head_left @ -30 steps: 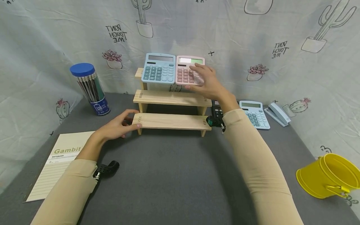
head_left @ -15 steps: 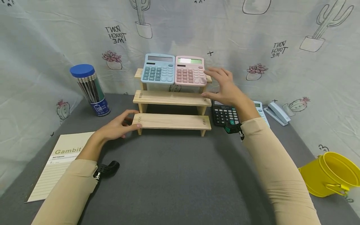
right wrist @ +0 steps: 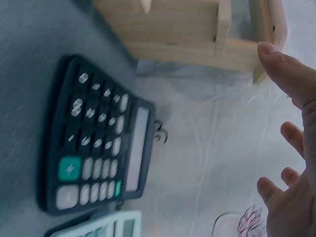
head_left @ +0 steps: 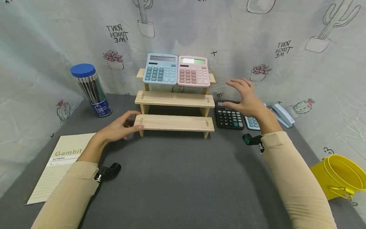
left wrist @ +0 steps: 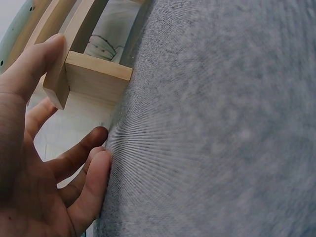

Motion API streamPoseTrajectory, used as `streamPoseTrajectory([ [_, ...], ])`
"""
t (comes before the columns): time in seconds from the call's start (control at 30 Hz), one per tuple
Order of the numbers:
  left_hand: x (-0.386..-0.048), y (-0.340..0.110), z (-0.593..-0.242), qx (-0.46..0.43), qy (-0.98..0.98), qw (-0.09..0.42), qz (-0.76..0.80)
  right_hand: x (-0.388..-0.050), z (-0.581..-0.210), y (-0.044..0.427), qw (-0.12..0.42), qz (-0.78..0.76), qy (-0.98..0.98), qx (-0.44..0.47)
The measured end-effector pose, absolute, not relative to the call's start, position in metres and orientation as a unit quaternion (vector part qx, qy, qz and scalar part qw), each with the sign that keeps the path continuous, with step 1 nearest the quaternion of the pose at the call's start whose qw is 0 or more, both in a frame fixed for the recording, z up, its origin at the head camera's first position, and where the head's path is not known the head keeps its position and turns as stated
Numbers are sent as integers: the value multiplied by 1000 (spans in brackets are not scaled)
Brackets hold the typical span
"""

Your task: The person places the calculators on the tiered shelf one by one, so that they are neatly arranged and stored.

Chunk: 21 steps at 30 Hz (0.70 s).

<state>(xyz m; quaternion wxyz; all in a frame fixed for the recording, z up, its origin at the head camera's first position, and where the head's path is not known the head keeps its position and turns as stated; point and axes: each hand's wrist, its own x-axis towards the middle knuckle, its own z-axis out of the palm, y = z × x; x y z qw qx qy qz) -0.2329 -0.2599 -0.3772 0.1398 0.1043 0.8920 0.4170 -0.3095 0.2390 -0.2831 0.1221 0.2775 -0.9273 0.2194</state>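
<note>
The three-step wooden stand (head_left: 174, 99) carries a blue calculator (head_left: 160, 69) and a pink calculator (head_left: 193, 71) side by side on its top step. Thumb and index finger of my left hand (head_left: 115, 128) pinch the left end of the lowest step; in the left wrist view the hand's (left wrist: 54, 173) other fingers are bent beside the stand (left wrist: 98, 74). My right hand (head_left: 248, 98) is in the air right of the stand, fingers spread, holding nothing. Below it lies a black calculator (head_left: 228, 119), also seen in the right wrist view (right wrist: 94, 143).
Right of the black calculator are another blue calculator (head_left: 252, 123), partly behind my right hand, and a light blue stapler (head_left: 283, 115). A yellow bucket (head_left: 333, 178) stands at the right edge. To the left are a pencil tub (head_left: 100, 106) and a notebook (head_left: 61, 162).
My right hand has moved off the pink calculator, to the right and downward, and holds nothing. The pink calculator stays on the top step. My left hand keeps its place.
</note>
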Motion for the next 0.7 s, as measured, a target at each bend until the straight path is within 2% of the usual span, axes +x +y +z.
streamPoseTrajectory([
  [0.23,-232,-261,-377,99,892,138,418,-305,-293,258,103,217,-938,251],
  [0.7,-233,-259,-377,100,889,141,424,-306,-312,286,135,216,-931,261],
])
